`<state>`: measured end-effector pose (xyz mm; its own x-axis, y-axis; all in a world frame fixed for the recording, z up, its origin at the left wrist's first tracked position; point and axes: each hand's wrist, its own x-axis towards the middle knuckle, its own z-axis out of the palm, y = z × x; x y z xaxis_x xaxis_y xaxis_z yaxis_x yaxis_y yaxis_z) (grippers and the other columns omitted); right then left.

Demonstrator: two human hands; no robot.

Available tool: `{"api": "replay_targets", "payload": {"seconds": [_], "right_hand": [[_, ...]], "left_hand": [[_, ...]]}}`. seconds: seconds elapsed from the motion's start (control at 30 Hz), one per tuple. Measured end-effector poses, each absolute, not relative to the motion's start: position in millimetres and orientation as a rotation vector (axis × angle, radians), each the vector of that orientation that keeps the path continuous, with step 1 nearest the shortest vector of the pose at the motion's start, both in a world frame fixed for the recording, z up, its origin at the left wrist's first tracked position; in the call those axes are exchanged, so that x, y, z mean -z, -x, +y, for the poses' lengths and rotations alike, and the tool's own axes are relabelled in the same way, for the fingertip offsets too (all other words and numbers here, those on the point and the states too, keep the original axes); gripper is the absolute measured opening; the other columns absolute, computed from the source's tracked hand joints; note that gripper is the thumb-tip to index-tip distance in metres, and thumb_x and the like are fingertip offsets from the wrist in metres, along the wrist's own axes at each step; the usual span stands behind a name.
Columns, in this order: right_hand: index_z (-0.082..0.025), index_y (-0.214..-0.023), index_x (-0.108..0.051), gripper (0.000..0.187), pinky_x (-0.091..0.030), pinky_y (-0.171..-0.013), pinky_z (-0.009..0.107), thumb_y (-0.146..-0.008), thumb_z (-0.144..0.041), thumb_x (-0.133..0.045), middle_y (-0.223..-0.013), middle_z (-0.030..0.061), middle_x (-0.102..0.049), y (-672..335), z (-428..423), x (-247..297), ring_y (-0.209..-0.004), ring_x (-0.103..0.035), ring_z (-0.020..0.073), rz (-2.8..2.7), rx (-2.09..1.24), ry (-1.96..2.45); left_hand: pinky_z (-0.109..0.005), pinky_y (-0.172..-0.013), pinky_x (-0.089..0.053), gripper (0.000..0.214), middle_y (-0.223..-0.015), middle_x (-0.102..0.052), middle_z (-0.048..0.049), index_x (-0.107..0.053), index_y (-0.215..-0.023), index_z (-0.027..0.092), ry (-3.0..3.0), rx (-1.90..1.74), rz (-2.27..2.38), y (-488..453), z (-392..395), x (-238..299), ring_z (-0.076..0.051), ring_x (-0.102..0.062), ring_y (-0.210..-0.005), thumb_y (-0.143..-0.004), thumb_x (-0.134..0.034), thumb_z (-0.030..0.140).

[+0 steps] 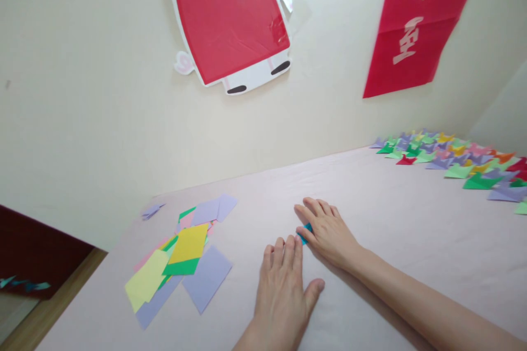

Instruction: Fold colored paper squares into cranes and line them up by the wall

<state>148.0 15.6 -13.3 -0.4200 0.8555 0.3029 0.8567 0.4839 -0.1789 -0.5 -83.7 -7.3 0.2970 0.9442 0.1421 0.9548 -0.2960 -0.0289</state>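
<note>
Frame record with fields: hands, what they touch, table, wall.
left hand: flat, palm down on pale pink table, fingertips at small folded teal paper piece
right hand: flat, palm down, covering most of the teal piece
table left: loose pile of yellow, green and lilac paper squares
table right: rows of folded multicoloured paper figures
wall: red hanging banner, cartoon cutout in red dress

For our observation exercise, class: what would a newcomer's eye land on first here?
The left hand and right hand lie flat, meeting over a small blue paper mid-table. Loose coloured paper squares lie to the left; rows of folded paper figures crowd the far right corner.
</note>
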Motion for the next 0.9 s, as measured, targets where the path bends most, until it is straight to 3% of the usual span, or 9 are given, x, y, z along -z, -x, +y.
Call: {"api": "replay_targets", "payload": {"seconds": [0.43,0.67,0.9], "right_hand": [[-0.027,-0.134,-0.055,0.041,-0.036,-0.094,0.046,-0.095,-0.030,-0.044,-0.143,0.0116,-0.049,-161,31,17,-0.124,-0.045,0.0317,-2.394,0.088,1.530],[-0.025,-0.131,-0.058,0.039,-0.037,-0.093,0.047,-0.094,-0.027,-0.045,-0.142,0.0124,-0.051,-161,31,16,-0.124,-0.045,0.0320,-2.353,0.064,1.489],[-0.022,-0.124,-0.059,0.035,-0.040,-0.096,0.043,-0.093,-0.027,-0.044,-0.135,0.0106,-0.057,-171,35,18,-0.122,-0.048,0.0259,-2.234,-0.197,1.357]], "left_hand": [[-0.053,-0.109,-0.037,0.069,-0.146,-0.048,-0.0105,-0.048,-0.141,0.012,2.432,0.117,-1.846,2,-87,-1,-0.035,-0.045,-0.131,-0.092,-0.043,0.060],[-0.051,-0.113,-0.034,0.075,-0.155,-0.029,-0.0064,-0.036,-0.147,0.013,2.584,0.159,-1.868,-15,-78,-8,-0.031,-0.033,-0.141,-0.092,-0.038,0.065],[-0.051,-0.115,-0.031,0.075,-0.155,-0.023,-0.0059,-0.035,-0.147,0.012,2.678,0.158,-1.905,-16,-76,-10,-0.029,-0.027,-0.144,-0.093,-0.038,0.064]]}}
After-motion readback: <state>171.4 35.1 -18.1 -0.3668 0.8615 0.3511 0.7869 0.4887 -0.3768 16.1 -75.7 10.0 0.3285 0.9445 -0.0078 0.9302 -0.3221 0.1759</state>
